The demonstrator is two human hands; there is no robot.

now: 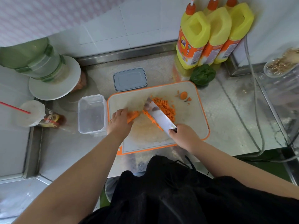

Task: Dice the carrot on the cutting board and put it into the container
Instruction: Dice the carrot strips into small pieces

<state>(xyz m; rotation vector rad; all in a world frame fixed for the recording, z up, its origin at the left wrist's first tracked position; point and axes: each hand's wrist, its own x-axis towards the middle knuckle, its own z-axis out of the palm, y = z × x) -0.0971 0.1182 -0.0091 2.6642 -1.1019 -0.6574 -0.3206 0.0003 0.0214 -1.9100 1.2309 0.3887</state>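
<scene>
- Both hands work low on the cutting board (191, 126), nearest the person: the right hand (183, 136) is closed around the handle of a broad knife (157, 116), whose blade slants up and left across the board.
- Left hand (119, 122) lies over the uncut carrot piece (133, 116), fingers bent down onto it, apparently to pin it while the blade works just beside it; how tightly it holds I cannot tell.
- A line of cut carrot (152, 121) lies along the blade's left edge, between knife and left hand, so the step in hand seems to be chopping, with some carrot still whole.
- Right of the blade sits the heap of diced carrot (166, 109), likely pushed aside to keep the cutting spot free.
- Carrot ends (184, 95) lie apart near the board's far right corner, probably discards.
- An open, clear container (91, 113) stands on the desk (226, 123) touching the board's left edge, handy for scraping dice across; nothing orange shows in it yet.
- Its grey lid (130, 79) rests just beyond the board.
- Farthest, against the wall, stand three yellow bottles (213, 34).
</scene>
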